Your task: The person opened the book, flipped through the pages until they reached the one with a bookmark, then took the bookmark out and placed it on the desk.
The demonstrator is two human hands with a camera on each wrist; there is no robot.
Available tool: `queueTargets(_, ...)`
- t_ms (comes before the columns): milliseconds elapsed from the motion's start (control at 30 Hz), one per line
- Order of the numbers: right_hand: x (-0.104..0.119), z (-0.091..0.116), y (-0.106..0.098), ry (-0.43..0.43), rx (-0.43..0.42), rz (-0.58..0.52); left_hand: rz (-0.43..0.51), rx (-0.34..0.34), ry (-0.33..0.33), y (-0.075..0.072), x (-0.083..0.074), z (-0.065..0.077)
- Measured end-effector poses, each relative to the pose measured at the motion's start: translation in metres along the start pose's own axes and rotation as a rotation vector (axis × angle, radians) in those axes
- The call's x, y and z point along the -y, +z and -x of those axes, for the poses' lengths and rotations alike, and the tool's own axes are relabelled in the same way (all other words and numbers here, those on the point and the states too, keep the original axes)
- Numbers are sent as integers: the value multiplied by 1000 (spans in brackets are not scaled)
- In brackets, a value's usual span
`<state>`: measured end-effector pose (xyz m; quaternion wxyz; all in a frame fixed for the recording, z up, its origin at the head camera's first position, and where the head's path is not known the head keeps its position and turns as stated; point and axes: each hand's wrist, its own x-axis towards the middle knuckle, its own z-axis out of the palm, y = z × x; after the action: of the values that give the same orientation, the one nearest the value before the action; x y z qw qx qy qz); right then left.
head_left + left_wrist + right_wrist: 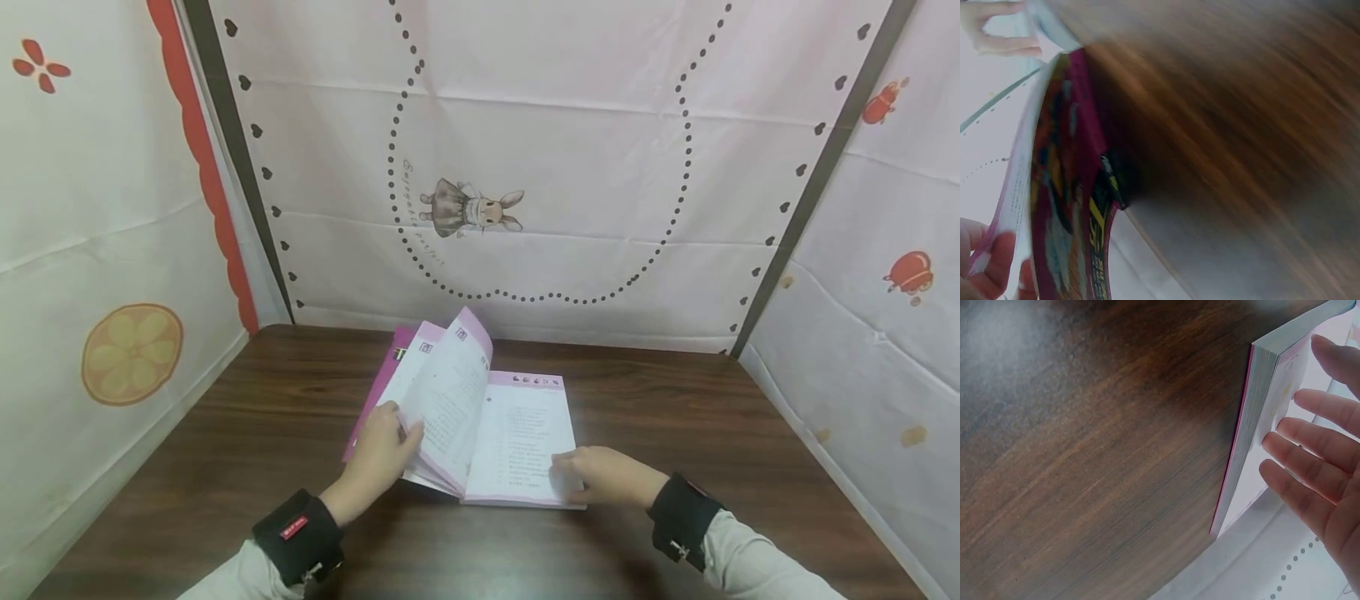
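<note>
An open book with pale purple-edged pages lies on the brown table, its left part raised. My left hand grips that left side by the magenta cover and some leaves, thumb on the page side. One curved page stands up near the middle. In the left wrist view the colourful outside of the cover faces the camera. Over the right page's lower outer edge is my right hand. The right wrist view shows its fingers straight and spread at the page, holding nothing.
The brown wooden table reaches back to a white cloth wall with a rabbit print. More printed cloth hangs at the left and right sides. Black bands circle both wrists.
</note>
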<state>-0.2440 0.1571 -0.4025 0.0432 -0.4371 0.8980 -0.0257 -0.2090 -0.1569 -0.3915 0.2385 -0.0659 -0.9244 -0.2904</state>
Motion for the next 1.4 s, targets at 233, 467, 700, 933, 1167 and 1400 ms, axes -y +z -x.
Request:
queueTargets(233, 3, -2, 2, 7, 2, 30, -164, -59, 96, 1, 11, 3)
queueTargets(467, 2, -1, 4, -1, -22, 49, -266, -17, 168, 4, 16, 2)
queueTargets(700, 1, 1, 6, -2, -25, 45, -399, 449, 667, 12, 12, 3)
queueTargets(933, 1, 1, 7, 9, -4, 12, -400, 660, 586, 8, 3, 9)
queueTargets(1167, 3, -1, 3, 12, 12, 9, -295, 702, 468, 4, 4, 9)
queueTargets(1400, 3, 1, 1, 16, 21, -6, -210, 761, 417, 3, 3, 5)
